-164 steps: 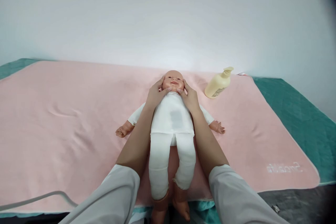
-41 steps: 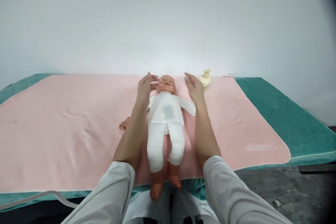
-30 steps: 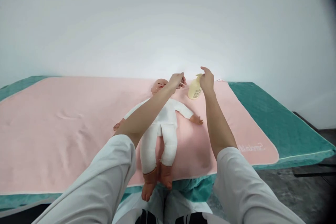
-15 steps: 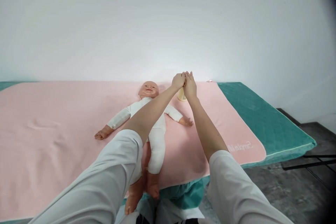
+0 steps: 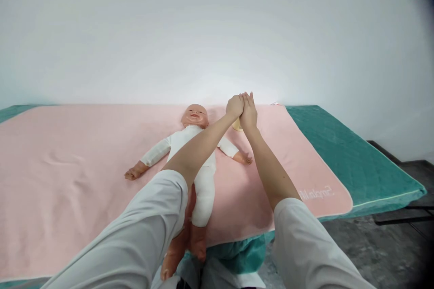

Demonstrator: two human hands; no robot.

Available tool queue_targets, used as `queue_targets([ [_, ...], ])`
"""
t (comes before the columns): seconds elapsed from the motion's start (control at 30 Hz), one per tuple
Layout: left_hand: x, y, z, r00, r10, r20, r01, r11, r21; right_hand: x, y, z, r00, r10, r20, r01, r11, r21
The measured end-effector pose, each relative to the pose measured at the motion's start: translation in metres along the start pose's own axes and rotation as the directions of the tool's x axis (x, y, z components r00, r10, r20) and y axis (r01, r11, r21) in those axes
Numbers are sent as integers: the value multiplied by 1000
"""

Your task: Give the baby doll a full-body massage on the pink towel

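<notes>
Both my hands meet in front of me, beyond the doll's arm. Bent fingers and raised knuckles show on my left hand (image 5: 235, 106), pressed against the palm side of the other hand; anything inside it is hidden. My right hand (image 5: 249, 113) has its fingers stretched upward, side by side. Just below and behind the hands stands a pale yellow bottle (image 5: 237, 125), mostly covered by them. A baby doll (image 5: 204, 196) with a white cloth body lies on its back to the left, partly behind my left forearm.
A pink mat (image 5: 84, 158) with mirrored-looking lettering lies under the doll, over a green padded table cover (image 5: 356, 162). The doll's feet reach over the front edge. A white wall (image 5: 217, 31) rises behind; a black metal bar (image 5: 400, 221) stands low at right.
The view has shifted slightly, so the scene sits a little differently. My hands stay together, a little further over the bottle, hiding more of it. The doll has not moved.
</notes>
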State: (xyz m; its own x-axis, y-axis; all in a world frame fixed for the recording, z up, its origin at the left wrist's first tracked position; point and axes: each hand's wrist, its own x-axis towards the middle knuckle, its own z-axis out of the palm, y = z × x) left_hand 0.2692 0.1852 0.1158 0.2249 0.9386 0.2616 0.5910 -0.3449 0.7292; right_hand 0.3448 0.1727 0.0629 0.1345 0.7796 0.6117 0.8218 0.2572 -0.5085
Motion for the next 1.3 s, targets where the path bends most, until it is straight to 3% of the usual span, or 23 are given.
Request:
queue_targets([
  [0.13, -7, 2, -14, 995, -100, -24, 102, 990, 101, -2, -9, -11, 998, -44, 39, 48, 994, -97],
  [0.3, -25, 0, -27, 996, -84, -17, 86, 979, 184, -5, -23, -23, 999, 15, 46, -11, 995, -96],
  [0.43, -53, 1, -42, 998, 51, 41, -59, 971, 230, -22, -39, -28, 999, 41, -25, -37, 989, 140],
  [0.57, -83, -3, -59, 986, 137, 94, -159, 941, 300, -52, -66, -30, 990, 129, -47, -97, 899, 427],
  [0.67, -109, -13, -65, 980, 150, 127, -174, 964, 202, -74, -92, -33, 982, 190, -19, -144, 803, 578],
  [0.77, -138, -25, -64, 974, 203, 103, -207, 978, 28, -91, -123, -32, 986, 168, -3, -126, 753, 646],
  [0.87, -164, -37, -60, 966, 258, -4, -251, 937, -244, -106, -154, -23, 963, 238, 127, -265, 753, 602],
  [0.97, -184, -49, -58, 969, 233, -89, -249, 913, -322, -125, -178, -15, 915, 352, 195, -397, 706, 586],
  [1.0, -190, -53, -58, 965, 244, -102, -264, 906, -332, -133, -183, -14, 925, 293, 242, -379, 669, 640],
  [1.1, -206, -63, -57, 943, 263, -202, -323, 872, -368, -162, -190, -21, 952, 129, 279, -307, 373, 875],
  [1.17, -215, -67, -55, 934, 236, -269, -328, 864, -382, -180, -192, -28, 951, 76, 300, -310, 254, 916],
  [1.23, -225, -67, -53, 932, 201, -300, -312, 867, -389, -192, -196, -36, 947, 44, 320, -321, 233, 918],
  [1.3, -234, -63, -53, 936, 181, -302, -294, 872, -392, -198, -199, -43, 953, 39, 299, -298, 290, 910],
])
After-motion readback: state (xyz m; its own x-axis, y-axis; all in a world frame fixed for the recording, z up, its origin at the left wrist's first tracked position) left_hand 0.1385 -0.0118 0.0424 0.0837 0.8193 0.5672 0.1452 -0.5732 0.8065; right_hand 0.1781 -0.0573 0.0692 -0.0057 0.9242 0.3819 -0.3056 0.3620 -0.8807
